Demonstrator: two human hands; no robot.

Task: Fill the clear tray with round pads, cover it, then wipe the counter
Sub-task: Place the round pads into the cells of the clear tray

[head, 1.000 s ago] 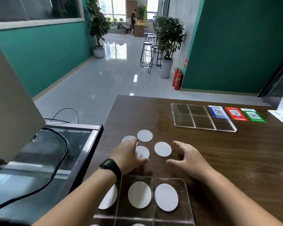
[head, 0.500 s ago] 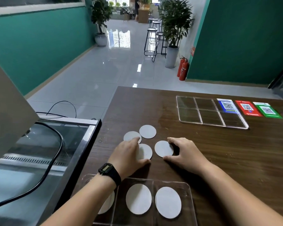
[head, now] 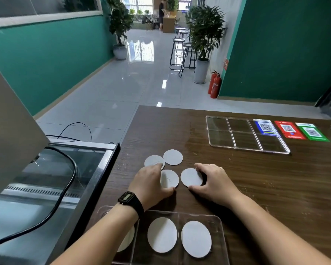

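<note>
Head view, single wide-angle.
Looks forward and down from close above the counter (head: 237,178); near edge at bottom, hallway floor (head: 141,83) far beyond.

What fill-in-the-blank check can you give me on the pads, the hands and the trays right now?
1. ____ loose round pads lie on the counter beyond the near clear tray.
2. The right hand pinches a ____ between thumb and fingers.
3. The wristwatch is on the ____ wrist.
4. The far clear tray holds ____ pads.

Missing words: four; pad; left; no
</note>
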